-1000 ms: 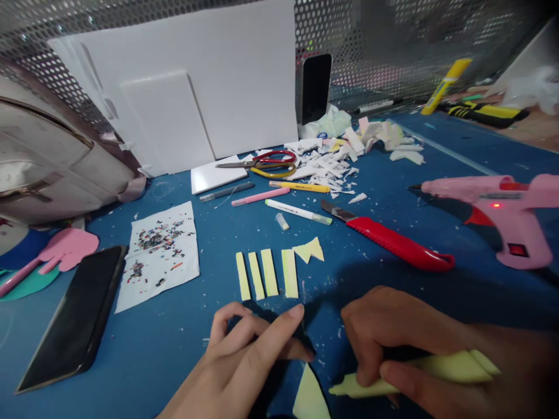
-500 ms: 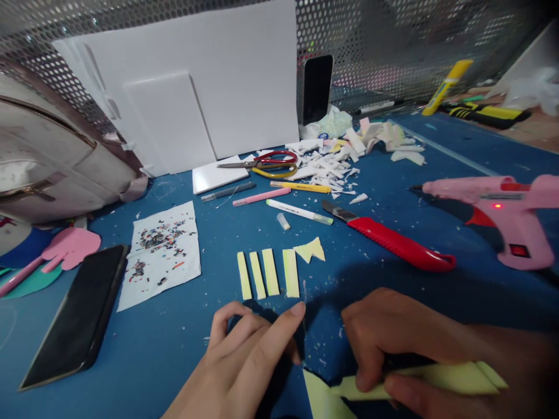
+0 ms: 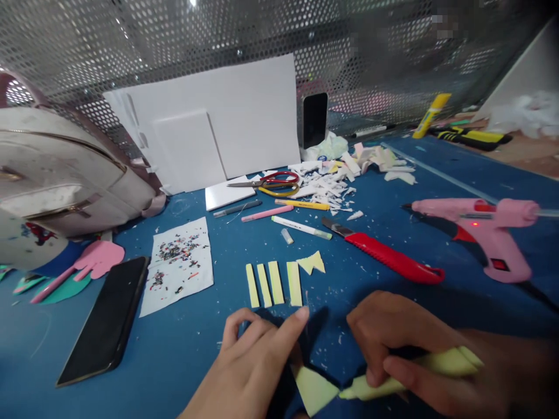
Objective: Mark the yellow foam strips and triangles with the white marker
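Observation:
My right hand (image 3: 406, 349) grips a pale yellow-green marker (image 3: 441, 364), its tip touching the corner of a yellow-green cut piece (image 3: 315, 390) on the blue table. Over that piece's left side lies my left hand (image 3: 257, 361), thumb stretched out and fingers bent; its fingertips beneath are hidden. Just beyond my left hand, several yellow-green strips (image 3: 276, 282) stand side by side, with a small notched piece (image 3: 312, 263) at their right. A white pen (image 3: 301, 227) and its small cap (image 3: 287, 235) lie farther back.
A red cutter (image 3: 395, 257) and a pink glue gun (image 3: 480, 224) with a lit red light lie right. Scissors (image 3: 279, 184) and white scraps (image 3: 325, 186) are behind. At left are a black phone (image 3: 105, 320), a paper with crumbs (image 3: 179, 267) and a bag (image 3: 74, 174).
The view has tilted up, so most things sit lower and more of the mesh shows. The yellow-green piece shows more fully beside my left hand, and the marker tip now meets its right corner.

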Demonstrator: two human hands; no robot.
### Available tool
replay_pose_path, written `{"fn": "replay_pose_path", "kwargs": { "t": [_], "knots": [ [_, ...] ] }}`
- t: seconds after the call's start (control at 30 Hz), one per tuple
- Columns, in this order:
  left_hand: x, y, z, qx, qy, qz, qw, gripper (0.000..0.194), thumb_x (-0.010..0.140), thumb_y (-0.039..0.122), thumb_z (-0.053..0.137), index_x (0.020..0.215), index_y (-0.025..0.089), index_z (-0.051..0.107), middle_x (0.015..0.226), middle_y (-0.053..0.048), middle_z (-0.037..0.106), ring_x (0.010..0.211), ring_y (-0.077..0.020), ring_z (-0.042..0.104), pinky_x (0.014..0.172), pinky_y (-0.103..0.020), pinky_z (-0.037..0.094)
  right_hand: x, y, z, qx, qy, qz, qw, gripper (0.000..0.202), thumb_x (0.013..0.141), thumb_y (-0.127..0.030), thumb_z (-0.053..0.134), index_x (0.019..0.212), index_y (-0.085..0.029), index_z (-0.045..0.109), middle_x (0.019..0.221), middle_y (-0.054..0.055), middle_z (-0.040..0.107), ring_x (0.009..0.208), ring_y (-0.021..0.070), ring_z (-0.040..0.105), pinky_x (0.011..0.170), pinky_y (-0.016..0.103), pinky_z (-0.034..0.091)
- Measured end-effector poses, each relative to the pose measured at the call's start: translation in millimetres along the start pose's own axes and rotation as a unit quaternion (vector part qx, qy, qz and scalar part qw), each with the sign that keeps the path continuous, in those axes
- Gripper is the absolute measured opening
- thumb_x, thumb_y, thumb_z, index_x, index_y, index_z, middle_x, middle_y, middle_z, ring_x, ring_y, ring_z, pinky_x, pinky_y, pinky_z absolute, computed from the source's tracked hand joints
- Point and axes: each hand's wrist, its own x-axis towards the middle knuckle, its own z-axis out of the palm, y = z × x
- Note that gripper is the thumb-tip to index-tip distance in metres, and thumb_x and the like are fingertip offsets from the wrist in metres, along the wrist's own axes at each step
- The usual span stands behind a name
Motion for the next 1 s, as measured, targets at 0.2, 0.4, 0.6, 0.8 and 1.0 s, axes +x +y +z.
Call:
{"fn": "replay_pose_path", "kwargs": {
  "t": [0.2,0.4,0.6,0.8,1.0],
  "knots": [
    [-3.6,-27.4,-35.0,0.118,0.128,-0.048,0.984,0.088,0.091,0.013,0.055,0.162,0.025,0.005,0.106,-0.002,0.063,0.104,-0.0229,0.054,0.114,-0.048,0.018,5.2,4.6,-4.5,0.097,-0.043,0.051,0.993,0.027,0.108,-0.037,0.041,0.102,-0.018,0.059,0.071,0.002,0.063,0.055,0.0125,0.058,0.052,0.023,0.045],
    [-15.5,-55.1,-47.2,0.143,0.127,-0.074,0.979,0.083,0.094,0.019,0.054,0.16,0.026,0.005,0.103,-0.002,0.06,0.098,-0.0215,0.059,0.111,-0.054,0.022,21.0,-7.8,-7.1,0.015,-0.039,0.047,0.998,0.019,0.101,-0.021,0.054,0.118,-0.022,0.061,0.105,0.009,0.068,0.095,0.0201,0.067,0.083,0.032,0.054],
    [-15.1,-62.8,-52.6,0.164,0.085,-0.081,0.979,0.085,0.093,0.018,0.056,0.16,0.026,0.003,0.11,-0.005,0.06,0.105,-0.0239,0.057,0.11,-0.056,0.025,37.7,-0.1,-19.8,-0.045,0.018,0.065,0.997,0.023,0.102,-0.029,0.052,0.123,-0.024,0.06,0.104,0.006,0.064,0.095,0.0197,0.062,0.09,0.034,0.05],
    [32.8,-56.0,-75.9,0.196,0.062,0.03,0.978,0.048,0.101,0.02,0.054,0.146,0.029,0.041,0.131,-0.008,0.061,0.117,-0.0268,0.055,0.102,-0.051,0.036,55.9,7.1,-44.1,-0.044,0.071,0.113,0.99,0.04,0.108,-0.042,0.039,0.102,-0.018,0.071,0.073,0.001,0.059,0.063,0.0137,0.053,0.059,0.026,0.039],
    [117.0,-61.7,-65.1,0.235,-0.005,0.141,0.962,0.028,0.095,0.006,0.06,0.119,0.019,0.066,0.121,-0.005,0.067,0.119,-0.0256,0.06,0.099,-0.047,0.049,60.7,6.8,-46.6,-0.047,0.121,0.109,0.986,0.029,0.104,-0.04,0.049,0.099,-0.017,0.067,0.061,-0.004,0.054,0.056,0.0118,0.049,0.06,0.028,0.037]
  ]
}}
